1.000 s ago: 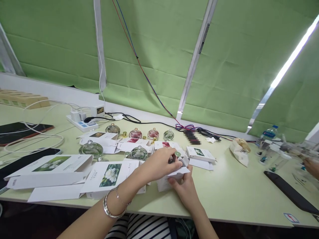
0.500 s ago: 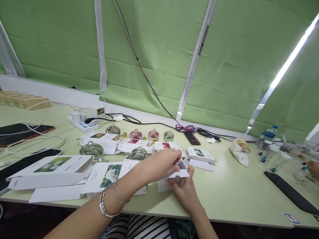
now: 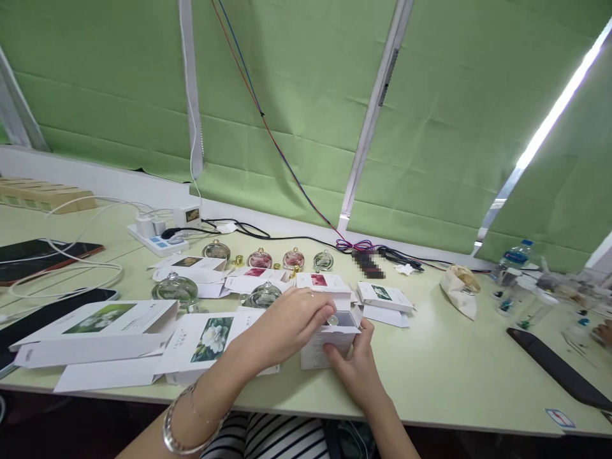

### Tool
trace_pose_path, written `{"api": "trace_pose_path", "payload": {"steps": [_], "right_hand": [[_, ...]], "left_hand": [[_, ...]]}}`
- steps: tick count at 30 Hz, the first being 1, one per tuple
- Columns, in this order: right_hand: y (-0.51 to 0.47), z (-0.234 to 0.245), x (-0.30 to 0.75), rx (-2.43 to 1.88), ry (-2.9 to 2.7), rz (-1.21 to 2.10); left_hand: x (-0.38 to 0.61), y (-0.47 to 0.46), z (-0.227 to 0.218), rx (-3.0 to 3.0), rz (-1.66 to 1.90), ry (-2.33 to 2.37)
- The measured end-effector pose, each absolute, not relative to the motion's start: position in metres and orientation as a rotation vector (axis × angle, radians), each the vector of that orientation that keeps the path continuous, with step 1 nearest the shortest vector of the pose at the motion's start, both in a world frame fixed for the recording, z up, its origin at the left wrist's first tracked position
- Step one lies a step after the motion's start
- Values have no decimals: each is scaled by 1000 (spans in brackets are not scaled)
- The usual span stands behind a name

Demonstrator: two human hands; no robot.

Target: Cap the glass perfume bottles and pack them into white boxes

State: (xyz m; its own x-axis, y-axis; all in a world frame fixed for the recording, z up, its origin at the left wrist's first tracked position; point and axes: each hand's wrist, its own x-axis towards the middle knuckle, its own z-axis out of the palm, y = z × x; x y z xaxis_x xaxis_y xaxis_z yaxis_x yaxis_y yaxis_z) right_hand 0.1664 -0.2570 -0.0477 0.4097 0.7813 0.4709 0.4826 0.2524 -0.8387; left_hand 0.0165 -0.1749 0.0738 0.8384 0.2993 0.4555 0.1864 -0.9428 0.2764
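A small white cardboard box [image 3: 325, 352] stands upright near the table's front edge with its top open. My right hand [image 3: 358, 366] grips it from the right, thumb on the front face and fingers around the far side. A round, glassy knob [image 3: 333, 320] shows in the opening, and the rest of whatever it belongs to is hidden inside. My left hand [image 3: 299, 322] rests over the box's left top edge. Its fingers are closed together, and what they hold, if anything, is hidden. Left of it lies a white carton printed with a white flower [image 3: 210, 338].
Round glass perfume bottles [image 3: 261, 259] with pink or green contents stand behind flattened cartons [image 3: 255, 279]. A large flower carton [image 3: 95, 325] lies at left. To the right are another carton [image 3: 385, 295], a cloth pouch [image 3: 460, 290], a black slab [image 3: 557, 366] and a water bottle [image 3: 516, 258].
My left hand has drawn back left from the box's opening, and the glassy knob now shows there. My right hand keeps its grip on the box.
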Motion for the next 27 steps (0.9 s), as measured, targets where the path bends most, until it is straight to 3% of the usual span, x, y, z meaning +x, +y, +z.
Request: {"api": "trace_pose_path", "payload": {"steps": [9,19,27], "right_hand": [[-251,-52,172,-998,-1430,-283],[-258,-45,171,-1334,-1466,-487],[-255,-45,170,-1123,-1499,-514]], "left_hand": [[-5,-192,19,2490,1599,273],[11,-187,3,2678,1406,610],[21,-179,-15,2545,1424,426]]}}
